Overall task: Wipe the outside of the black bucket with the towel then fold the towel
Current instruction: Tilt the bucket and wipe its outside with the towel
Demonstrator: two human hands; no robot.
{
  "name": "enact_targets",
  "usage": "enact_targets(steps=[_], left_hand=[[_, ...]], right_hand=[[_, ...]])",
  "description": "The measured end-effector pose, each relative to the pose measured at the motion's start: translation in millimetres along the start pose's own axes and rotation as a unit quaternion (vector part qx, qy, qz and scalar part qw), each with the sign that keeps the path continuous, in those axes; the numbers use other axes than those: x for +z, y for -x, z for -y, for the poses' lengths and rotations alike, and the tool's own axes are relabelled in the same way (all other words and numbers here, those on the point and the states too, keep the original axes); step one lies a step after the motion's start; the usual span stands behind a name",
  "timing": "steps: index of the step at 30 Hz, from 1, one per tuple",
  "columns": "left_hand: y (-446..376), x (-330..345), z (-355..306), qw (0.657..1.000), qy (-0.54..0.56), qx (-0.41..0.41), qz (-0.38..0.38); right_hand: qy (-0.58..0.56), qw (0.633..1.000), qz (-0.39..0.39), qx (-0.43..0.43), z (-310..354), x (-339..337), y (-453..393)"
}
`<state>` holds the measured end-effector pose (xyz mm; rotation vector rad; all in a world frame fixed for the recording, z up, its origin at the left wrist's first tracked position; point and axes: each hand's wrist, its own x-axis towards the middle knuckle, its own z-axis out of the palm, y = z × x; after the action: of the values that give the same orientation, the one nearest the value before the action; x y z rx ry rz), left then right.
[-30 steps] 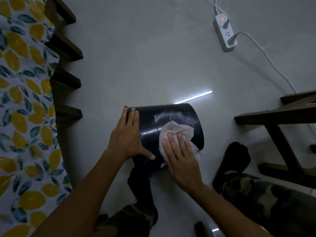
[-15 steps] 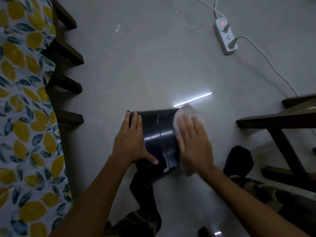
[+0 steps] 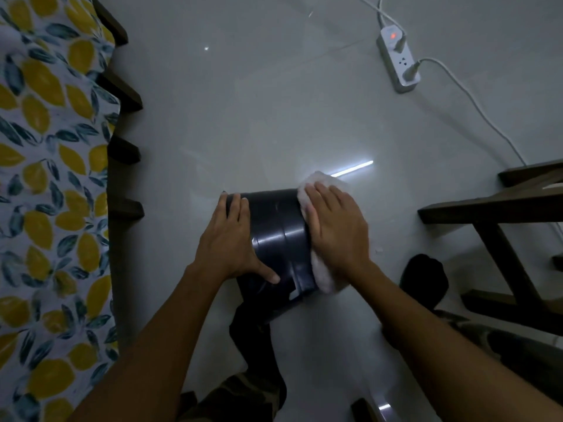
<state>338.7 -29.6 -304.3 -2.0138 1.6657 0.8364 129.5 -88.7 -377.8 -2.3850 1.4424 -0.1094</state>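
The black bucket [image 3: 278,239] lies on its side on the grey floor, between my feet. My left hand [image 3: 231,242] rests flat on its left part, fingers over the far edge, thumb spread across the wall. My right hand [image 3: 336,229] presses the white towel [image 3: 323,277] flat against the bucket's right end. The towel shows above my fingertips and below my palm; the rest is under the hand. The bucket's right end is hidden by towel and hand.
A bed with a lemon-print sheet [image 3: 45,178] and dark wooden slats [image 3: 125,153] runs along the left. A white power strip [image 3: 397,63] with cables lies at the far right. Dark wooden furniture [image 3: 499,214] stands on the right. My legs in camouflage trousers [image 3: 243,397] are below.
My right hand has slid the towel from the middle of the bucket's wall to its right end. My left hand has stayed on the bucket's left part.
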Motion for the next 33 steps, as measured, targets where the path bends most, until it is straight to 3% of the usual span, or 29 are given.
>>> enact_targets(steps=[2,6,9,13,18,22,29,33], left_hand=[[-3,-2,2,1.0,0.01,0.002,0.004],[-2,2,1,1.0,-0.007,0.004,-0.004],[-3,-3,1,1.0,-0.006,0.012,-0.006],[-5,-12,6,1.0,0.009,0.028,-0.009],[10,-12,9,0.979,-0.083,0.075,-0.169],[22,-2,1,0.99,-0.085,0.065,-0.094],[2,-8,5,0.992,-0.059,0.069,-0.086],[-1,-1,9,0.993,-0.039,0.079,-0.079]], right_hand=[[0.008,1.0,-0.026,0.007,4,11,55],[0.002,0.995,-0.016,-0.1,32,45,121],[-0.003,0.991,-0.021,-0.131,39,34,77],[-0.026,0.998,-0.01,-0.049,34,4,2],[-0.029,0.999,0.022,-0.003,23,0,-54],[-0.059,0.998,0.034,-0.004,22,2,-71],[-0.026,0.999,-0.031,0.004,20,3,4],[0.01,0.99,-0.012,-0.14,42,36,76]])
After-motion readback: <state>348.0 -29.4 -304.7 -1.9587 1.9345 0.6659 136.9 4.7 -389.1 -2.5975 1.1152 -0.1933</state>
